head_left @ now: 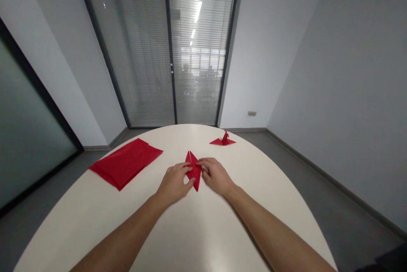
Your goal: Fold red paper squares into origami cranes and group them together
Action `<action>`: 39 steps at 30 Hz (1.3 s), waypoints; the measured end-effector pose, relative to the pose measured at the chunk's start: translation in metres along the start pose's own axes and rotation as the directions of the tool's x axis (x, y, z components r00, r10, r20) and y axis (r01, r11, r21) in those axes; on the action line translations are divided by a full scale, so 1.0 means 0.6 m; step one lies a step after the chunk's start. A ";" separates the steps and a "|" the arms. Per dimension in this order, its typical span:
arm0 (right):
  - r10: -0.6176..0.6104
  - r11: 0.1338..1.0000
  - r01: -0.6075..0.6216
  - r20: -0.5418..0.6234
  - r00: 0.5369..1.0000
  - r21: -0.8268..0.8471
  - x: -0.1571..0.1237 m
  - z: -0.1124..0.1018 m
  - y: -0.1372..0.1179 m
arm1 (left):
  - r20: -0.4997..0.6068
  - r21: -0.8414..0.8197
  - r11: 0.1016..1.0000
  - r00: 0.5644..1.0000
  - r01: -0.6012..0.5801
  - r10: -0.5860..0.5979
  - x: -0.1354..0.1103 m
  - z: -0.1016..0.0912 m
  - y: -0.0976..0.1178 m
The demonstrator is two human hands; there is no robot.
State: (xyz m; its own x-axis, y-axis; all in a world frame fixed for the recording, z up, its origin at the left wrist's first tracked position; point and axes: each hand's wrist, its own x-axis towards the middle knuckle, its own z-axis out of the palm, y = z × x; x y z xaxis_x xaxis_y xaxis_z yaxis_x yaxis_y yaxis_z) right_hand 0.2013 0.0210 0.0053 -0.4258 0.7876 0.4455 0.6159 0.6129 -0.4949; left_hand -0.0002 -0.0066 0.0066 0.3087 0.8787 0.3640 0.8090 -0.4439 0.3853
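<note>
A piece of red origami paper [194,173], folded into a narrow diamond, lies on the table in front of me. Its far end is split into two points by a slit, and its near end comes to one point. From the left, my left hand [174,182] grips it, fingers across its upper part and thumb at its lower left edge. My right hand [216,174] is on the opposite edge, index finger resting on the paper and the other fingers curled beside it. Beyond, near the table's far edge, stands a folded red paper crane [224,140] with wings spread.
Red paper sheets [127,162] lie in a loose stack on the left of the round white table [178,238]. Behind the table are a glass partition with blinds [143,51] and a grey wall [343,94] to the right.
</note>
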 end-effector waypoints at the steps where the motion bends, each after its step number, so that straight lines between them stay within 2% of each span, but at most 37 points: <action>1: 0.009 1.000 -0.009 0.003 1.000 -0.014 0.000 0.000 0.000 | 0.009 -0.001 1.000 1.000 -0.003 0.003 0.000 -0.001 0.000; 12: 0.067 0.995 -0.067 -0.011 0.998 -0.075 0.000 -0.005 -0.010 | 0.103 0.007 0.995 0.990 -0.100 0.099 -0.005 -0.008 -0.008; 19: 0.073 0.995 -0.073 -0.009 0.997 -0.072 0.001 -0.008 -0.013 | 0.156 0.001 0.994 0.981 -0.113 0.111 -0.006 -0.010 -0.014; 26: 0.078 0.995 -0.079 -0.025 0.997 -0.065 0.002 -0.006 -0.012 | 0.137 0.003 0.989 0.980 -0.147 0.145 -0.009 -0.007 -0.016; 32: 0.081 0.994 -0.082 -0.017 0.997 -0.072 0.002 -0.006 -0.014 | 0.130 -0.088 0.976 0.969 -0.201 0.211 -0.009 -0.006 -0.016; 39: 0.143 0.987 -0.144 -0.018 0.990 -0.078 0.002 -0.006 -0.017 | 0.108 -0.151 0.968 0.970 -0.200 0.217 -0.011 -0.005 -0.015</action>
State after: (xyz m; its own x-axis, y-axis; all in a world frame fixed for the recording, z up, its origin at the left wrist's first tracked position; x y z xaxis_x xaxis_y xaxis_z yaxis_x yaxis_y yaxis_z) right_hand 0.1973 0.0154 0.0135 -0.3216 0.8658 0.3832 0.7204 0.4864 -0.4944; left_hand -0.0111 -0.0091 0.0032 0.5293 0.7751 0.3451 0.6458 -0.6318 0.4286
